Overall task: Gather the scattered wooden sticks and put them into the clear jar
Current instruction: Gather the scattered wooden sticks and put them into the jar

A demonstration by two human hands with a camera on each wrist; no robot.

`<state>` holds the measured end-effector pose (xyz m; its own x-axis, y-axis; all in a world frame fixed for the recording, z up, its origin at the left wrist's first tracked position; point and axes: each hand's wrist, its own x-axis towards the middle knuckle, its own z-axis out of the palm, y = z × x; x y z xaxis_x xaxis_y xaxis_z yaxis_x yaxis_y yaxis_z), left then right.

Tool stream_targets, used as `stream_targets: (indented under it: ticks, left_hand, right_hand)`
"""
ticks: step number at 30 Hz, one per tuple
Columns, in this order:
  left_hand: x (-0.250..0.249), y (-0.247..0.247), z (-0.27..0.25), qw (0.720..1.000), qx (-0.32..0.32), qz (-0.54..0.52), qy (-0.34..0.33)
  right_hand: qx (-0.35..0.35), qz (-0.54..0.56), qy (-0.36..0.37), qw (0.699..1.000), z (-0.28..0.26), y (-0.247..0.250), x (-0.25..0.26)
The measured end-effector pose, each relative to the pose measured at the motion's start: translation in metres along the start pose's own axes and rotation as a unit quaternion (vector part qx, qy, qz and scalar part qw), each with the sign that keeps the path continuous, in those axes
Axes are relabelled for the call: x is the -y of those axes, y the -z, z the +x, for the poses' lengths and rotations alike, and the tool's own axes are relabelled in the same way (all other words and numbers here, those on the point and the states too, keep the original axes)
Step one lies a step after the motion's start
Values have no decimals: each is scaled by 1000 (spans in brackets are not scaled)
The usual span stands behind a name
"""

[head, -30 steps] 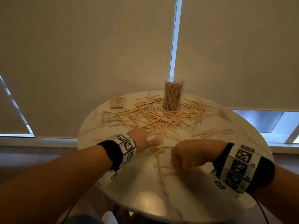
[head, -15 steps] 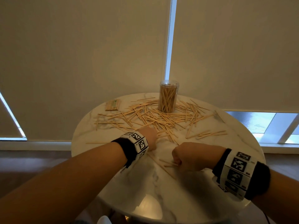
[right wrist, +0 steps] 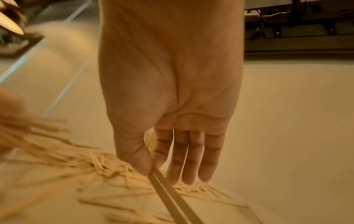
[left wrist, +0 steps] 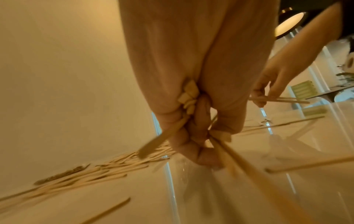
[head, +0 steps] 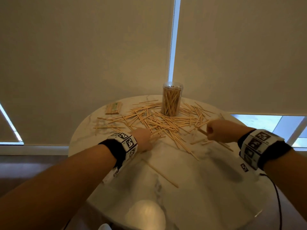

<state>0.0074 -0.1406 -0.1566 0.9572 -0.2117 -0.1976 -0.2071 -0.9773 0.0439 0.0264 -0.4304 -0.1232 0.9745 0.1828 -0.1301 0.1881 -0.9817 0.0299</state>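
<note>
Several wooden sticks (head: 159, 122) lie scattered over a round white marble table (head: 207, 196), heaped around a clear jar (head: 172, 99) that stands at the far side, part full of sticks. My left hand (head: 143, 141) is at the near left edge of the heap, its curled fingers gripping a bundle of sticks (left wrist: 188, 98). My right hand (head: 216, 134) is raised at the right of the heap, and its thumb and forefinger pinch a few sticks (right wrist: 168, 195) that trail back toward me. The other right fingers (right wrist: 193, 159) hang straight.
A banded pack of sticks (head: 114, 108) lies at the table's far left. One long stick (head: 162, 174) lies alone near the table's middle. Pale roller blinds (head: 83, 55) close off the wall just behind the table. A cable (head: 279, 201) hangs from my right wrist.
My right hand has lifted from the near middle of the table and moved right and forward with sticks pinched. The left hand has stayed at the heap's edge. The head view tilted slightly.
</note>
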Motion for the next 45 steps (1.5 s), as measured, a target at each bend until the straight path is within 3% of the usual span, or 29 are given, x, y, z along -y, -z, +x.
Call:
stream_targets:
  ticks: [7,12,17,24,27,29,31,34,39,45]
  left_hand:
    - [21,-4,5,991,-47,-124,3]
    - [31,6,2,935,-106,-339,4]
    - [28,18,-5,896,-112,-429,8]
    - [25,26,-11,843,-145,-518,32]
    - [26,31,-24,892,-152,-425,32]
    - [28,31,-38,958,-92,-271,-1]
    - [26,24,-50,993,-3,-120,-23]
    - [17,4,-58,997,61,-49,5]
    - [-2,-9,-55,999,24,-18,-29]
    - [-12,-9,-58,996,23,-11,-80]
  right_hand:
    - [33,-64,-14,997,20,-23,-23]
    - [-1,-68,-6,998,21,-33,-25]
    - [13,-120,-17,992,16,-36,-19]
    - [72,-77,-43,994,2,-39,3]
    - [78,-59,-65,993,-4,-43,9]
    - [80,-46,-73,993,-7,-41,14]
    - [69,-18,-81,994,-8,-37,18]
    - [28,14,-81,996,-5,-30,34]
    - [37,54,1,998,0,-28,75]
    - [35,17,-6,999,13,-41,96]
